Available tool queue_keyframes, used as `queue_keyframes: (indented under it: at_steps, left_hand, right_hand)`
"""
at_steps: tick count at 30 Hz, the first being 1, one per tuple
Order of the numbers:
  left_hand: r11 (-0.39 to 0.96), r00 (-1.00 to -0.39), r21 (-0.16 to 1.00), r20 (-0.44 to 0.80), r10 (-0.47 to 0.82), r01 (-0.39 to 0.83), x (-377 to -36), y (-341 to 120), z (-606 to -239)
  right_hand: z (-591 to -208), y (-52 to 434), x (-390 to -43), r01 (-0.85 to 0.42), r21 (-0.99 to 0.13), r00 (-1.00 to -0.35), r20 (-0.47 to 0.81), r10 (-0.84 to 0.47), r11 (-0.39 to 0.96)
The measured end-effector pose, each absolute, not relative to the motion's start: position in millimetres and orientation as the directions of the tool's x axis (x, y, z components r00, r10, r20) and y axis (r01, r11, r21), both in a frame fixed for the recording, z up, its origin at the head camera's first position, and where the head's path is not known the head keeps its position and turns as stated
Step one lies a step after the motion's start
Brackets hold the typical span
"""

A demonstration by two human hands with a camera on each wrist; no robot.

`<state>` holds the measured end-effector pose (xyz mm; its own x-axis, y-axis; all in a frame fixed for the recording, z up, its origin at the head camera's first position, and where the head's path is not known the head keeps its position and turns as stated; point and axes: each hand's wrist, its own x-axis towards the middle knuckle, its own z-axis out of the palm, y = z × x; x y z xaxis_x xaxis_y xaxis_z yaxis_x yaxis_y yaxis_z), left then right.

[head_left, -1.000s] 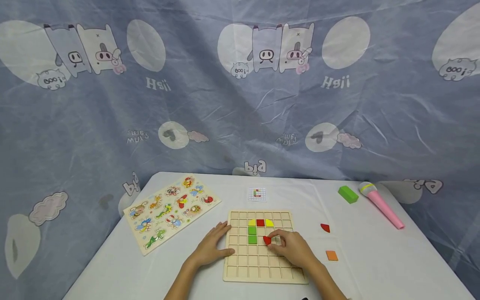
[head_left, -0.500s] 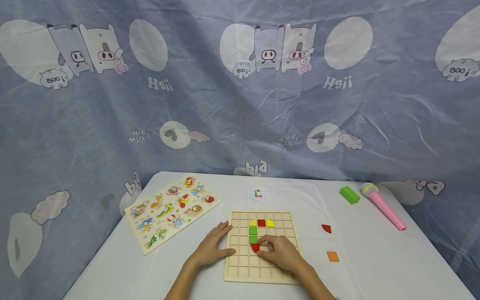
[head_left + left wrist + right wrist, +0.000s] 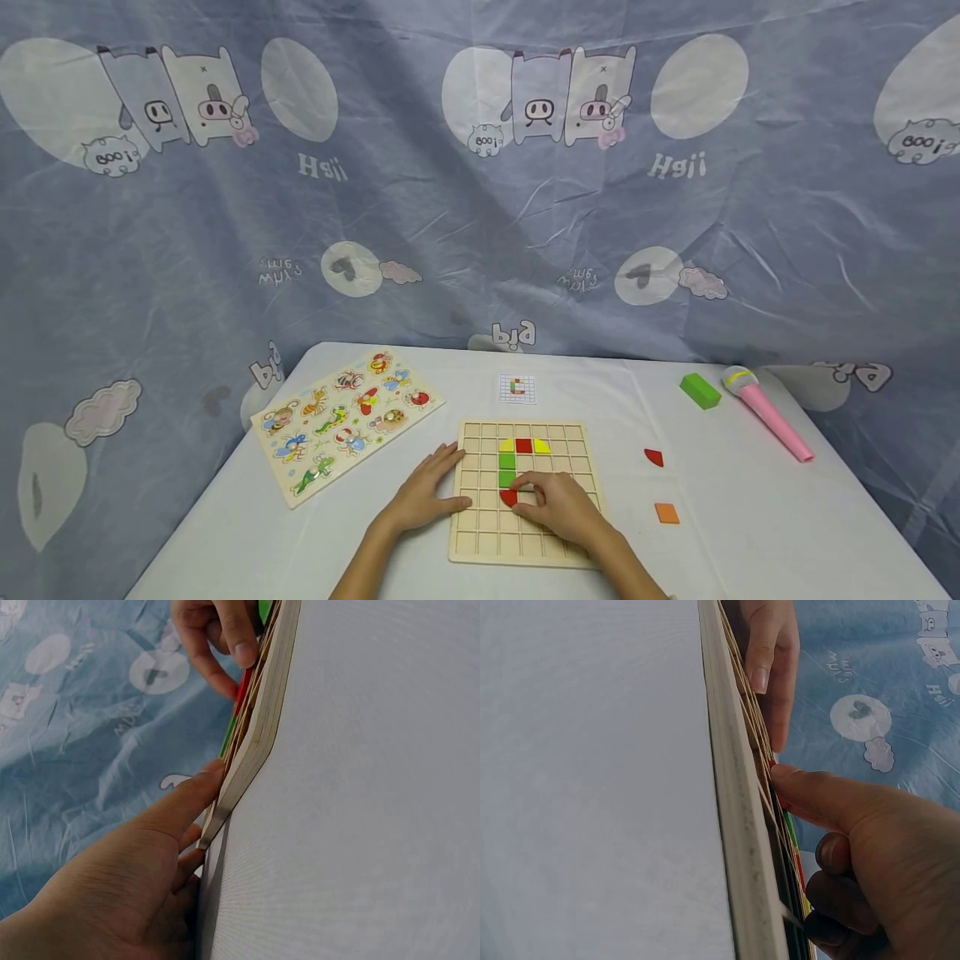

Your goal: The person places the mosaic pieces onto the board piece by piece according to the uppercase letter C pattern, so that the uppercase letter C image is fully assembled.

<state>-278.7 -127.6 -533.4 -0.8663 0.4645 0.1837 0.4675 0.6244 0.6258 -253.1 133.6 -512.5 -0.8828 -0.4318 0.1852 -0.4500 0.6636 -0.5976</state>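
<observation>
A square wooden grid board [image 3: 487, 543] lies on the table. Toward its far side sit a yellow quarter-circle, a red square [image 3: 523, 446] and another yellow quarter-circle [image 3: 541, 447] in a row, with two green squares [image 3: 507, 469] running down below the left one. My right hand [image 3: 561, 507] pinches a red quarter-circle piece [image 3: 507, 497] at the cell under the lower green square; whether it lies flat there I cannot tell. My left hand [image 3: 422, 493] rests against the board's left edge, fingers extended. In the left wrist view, the left thumb [image 3: 196, 791] touches the rim.
Right of the board lie another red quarter-circle [image 3: 654, 457] and an orange square [image 3: 667, 513]. Farther back are a green block [image 3: 700, 391] and a pink toy microphone [image 3: 772, 419]. A small pattern card [image 3: 517, 389] lies beyond the board, and an insect puzzle [image 3: 345, 425] at left.
My right hand has carried the red quarter-circle left and toward me, to just below the green squares, then shifted it slightly farther left. The left hand has stayed at the board's edge.
</observation>
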Motion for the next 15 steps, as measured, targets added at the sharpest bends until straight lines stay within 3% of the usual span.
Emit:
queue_keyframes:
  at_steps: [15]
  left_hand:
    - [0.623, -0.865, 0.623, 0.191, 0.464, 0.473, -280.7, -127.9, -536.4]
  right_hand:
    - [-511.1, 131.5, -251.3, -0.454, -0.574, -0.885, 0.204, -0.418, 0.681]
